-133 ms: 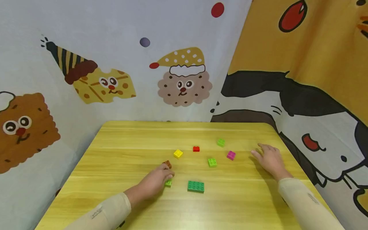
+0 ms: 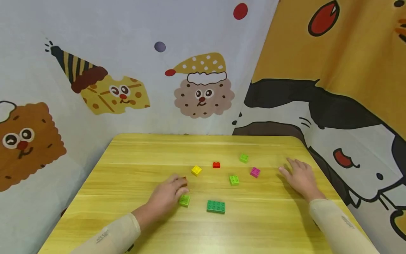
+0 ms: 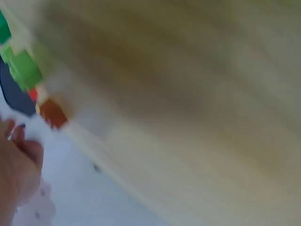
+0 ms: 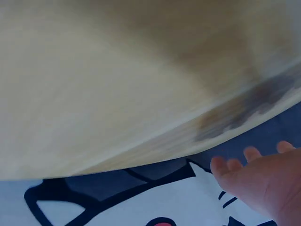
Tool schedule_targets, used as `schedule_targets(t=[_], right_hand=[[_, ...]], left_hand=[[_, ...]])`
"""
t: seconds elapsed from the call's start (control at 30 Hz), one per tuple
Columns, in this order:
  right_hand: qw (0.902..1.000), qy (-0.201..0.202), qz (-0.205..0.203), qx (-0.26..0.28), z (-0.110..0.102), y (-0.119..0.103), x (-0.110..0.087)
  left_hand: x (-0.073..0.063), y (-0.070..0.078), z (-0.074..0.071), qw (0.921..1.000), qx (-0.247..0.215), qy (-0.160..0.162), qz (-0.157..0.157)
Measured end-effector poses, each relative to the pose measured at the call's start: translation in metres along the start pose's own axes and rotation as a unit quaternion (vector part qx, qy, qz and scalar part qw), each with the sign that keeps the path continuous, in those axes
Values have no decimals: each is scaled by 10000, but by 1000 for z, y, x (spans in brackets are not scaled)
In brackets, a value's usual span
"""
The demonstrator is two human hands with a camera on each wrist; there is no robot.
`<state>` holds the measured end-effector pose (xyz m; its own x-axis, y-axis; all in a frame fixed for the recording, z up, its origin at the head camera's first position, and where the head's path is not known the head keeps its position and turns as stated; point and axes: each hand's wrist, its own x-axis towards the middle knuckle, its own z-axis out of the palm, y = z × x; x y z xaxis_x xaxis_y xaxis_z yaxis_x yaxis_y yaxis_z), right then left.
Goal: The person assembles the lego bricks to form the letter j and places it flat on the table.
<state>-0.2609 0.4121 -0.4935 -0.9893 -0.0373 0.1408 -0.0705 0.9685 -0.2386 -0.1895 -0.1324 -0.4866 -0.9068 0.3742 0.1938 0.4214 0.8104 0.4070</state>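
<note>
My left hand [image 2: 166,194] is over the left-centre of the table, its fingers loosely bent with nothing seen in them. Partly hidden behind its fingertips is a brown toy brick [image 2: 185,181]. Just below the thumb sits a lime green brick [image 2: 184,200]; whether they touch I cannot tell. The left wrist view, blurred, has the brown brick [image 3: 53,113] apart from the left hand [image 3: 19,165]. Over the table's right side my right hand [image 2: 301,178] hovers, fingers relaxed and holding nothing; the magenta brick [image 2: 255,172] is its nearest brick.
A dark green long brick [image 2: 216,206] lies at front centre. Farther back are a yellow brick [image 2: 196,170], a red brick [image 2: 216,165] and two more lime bricks, one nearer [image 2: 234,180] and one farther [image 2: 244,158]. Printed curtains [image 2: 203,35] hang behind the wooden table [image 2: 142,151].
My left hand has shifted slightly left and away from me, uncovering more of the lime brick and covering more of the brown one. The right hand has barely moved.
</note>
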Motion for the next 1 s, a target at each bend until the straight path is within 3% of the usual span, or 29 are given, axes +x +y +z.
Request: schedule_targets(t=[0.07,0.13,0.27,0.4,0.6,0.83,1.0], right_hand=[[9998,-8,-47,-183,-1,2,-1],[9993,-56,-98,-370,-1,4,-1],[9983,-290,-120,-500,2,7,-1],[9978,-377,-102,-536,5,6,-1],[9980,-460,-32,-438,5,1,0],[9975,-584,-77,-394,6,-2,1],[9983,-562,-91,112,2,-11,-1]], left_hand=[[2,-16,-11,9975,463,483,-236],[2,-38,-22,9920,924,699,-508],[-6,-84,-38,9825,1411,475,-1120],[-15,-110,-47,9788,1448,384,-1394],[-15,-119,-52,9775,1515,500,-1382],[-14,-118,-53,9780,1527,347,-1382],[-13,-104,-48,9857,1290,504,-955]])
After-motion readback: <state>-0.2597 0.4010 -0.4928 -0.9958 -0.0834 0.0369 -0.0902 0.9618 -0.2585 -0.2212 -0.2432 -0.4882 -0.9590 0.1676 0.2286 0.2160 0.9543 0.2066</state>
